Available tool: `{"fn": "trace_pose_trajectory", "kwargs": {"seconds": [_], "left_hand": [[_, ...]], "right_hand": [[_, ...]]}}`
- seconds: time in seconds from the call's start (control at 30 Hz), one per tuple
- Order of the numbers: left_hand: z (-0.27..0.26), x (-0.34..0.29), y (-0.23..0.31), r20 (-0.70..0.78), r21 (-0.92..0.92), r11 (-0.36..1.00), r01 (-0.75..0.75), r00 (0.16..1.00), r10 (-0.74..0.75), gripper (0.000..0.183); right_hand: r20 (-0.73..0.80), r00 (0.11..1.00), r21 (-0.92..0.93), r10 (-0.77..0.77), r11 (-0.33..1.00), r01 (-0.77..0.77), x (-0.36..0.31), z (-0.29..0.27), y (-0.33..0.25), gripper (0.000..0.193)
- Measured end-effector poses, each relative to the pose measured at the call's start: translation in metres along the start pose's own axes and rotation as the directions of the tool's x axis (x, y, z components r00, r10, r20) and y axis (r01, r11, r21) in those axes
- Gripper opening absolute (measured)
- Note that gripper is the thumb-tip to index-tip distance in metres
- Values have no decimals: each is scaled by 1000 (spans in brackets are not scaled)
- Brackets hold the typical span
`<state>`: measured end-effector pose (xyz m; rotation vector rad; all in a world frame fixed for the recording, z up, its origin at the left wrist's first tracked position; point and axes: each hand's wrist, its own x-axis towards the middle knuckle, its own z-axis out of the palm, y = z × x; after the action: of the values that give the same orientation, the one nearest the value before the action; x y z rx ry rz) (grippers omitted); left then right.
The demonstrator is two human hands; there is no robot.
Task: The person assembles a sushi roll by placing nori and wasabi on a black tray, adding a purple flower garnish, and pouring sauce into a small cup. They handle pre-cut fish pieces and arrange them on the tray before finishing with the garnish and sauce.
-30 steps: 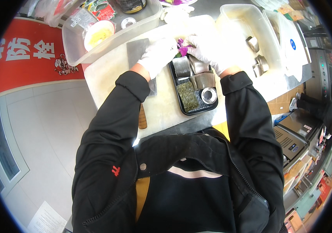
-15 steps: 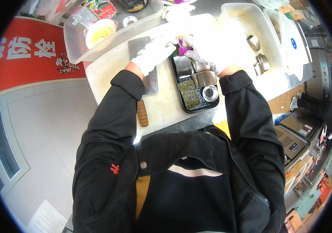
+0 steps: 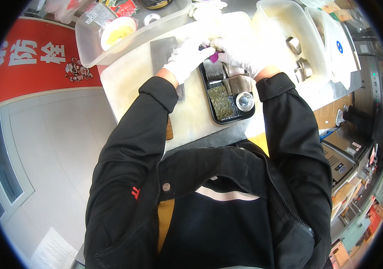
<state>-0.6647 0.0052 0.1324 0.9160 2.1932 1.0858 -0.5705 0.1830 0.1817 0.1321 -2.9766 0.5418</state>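
Observation:
Both my hands wear white gloves and meet over the far end of a black tray (image 3: 222, 121). My left hand (image 3: 188, 59) is closed, its fingertips pinching a purple flower (image 3: 214, 57). From the other side, my right hand (image 3: 238, 57) has its fingers closed against the same flower; glare and the gloves hide the exact grip. In the tray lie a dark green seaweed sheet (image 3: 220, 102), a small round silver cup (image 3: 244, 101), a curved metal piece (image 3: 239, 84) and a dark grey piece (image 3: 213, 70).
Under the tray is a white cutting board (image 3: 128, 89). A wide-bladed knife (image 3: 161, 53) lies left, its wooden handle partly behind my sleeve. A clear bin (image 3: 93, 62) with a white bowl (image 3: 119, 32) stands far left. Another bin (image 3: 285, 20) holds metal rings (image 3: 304, 68) at right.
My hands have drawn slightly nearer each other at the flower, and less purple shows. My left forearm has shifted right, covering more of the knife handle. The tray appears slightly farther up and right.

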Motion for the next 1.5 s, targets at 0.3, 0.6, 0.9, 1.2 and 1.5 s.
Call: {"fn": "trace_pose_trajectory", "kwargs": {"seconds": [0.3, 0.6, 0.9, 1.2, 1.5], "left_hand": [[-2, 9, -14, 7, -57, 993, -102, 995, 103, 45], [-34, 6, -3, -171, 55, 978, -201, 963, 208, 40], [0, 3, 8, 46, 213, 930, -299, 954, 296, 28], [-20, -6, 22, -79, 77, 944, -320, 942, 326, 32], [-87, -123, -29, -334, -66, 986, -151, 935, 121, 34]], "right_hand": [[-229, 924, 604, 307, 789, -113, -75, -23, 26, 34], [-152, 765, 217, 625, 777, -591, -163, 3, 4, 28], [-251, 694, 238, 675, 738, -632, -167, 32, 11, 26], [-233, 646, 301, 726, 686, -663, -166, 35, 10, 28], [-253, 649, 288, 717, 696, -657, -167, 34, 6, 29]]}}
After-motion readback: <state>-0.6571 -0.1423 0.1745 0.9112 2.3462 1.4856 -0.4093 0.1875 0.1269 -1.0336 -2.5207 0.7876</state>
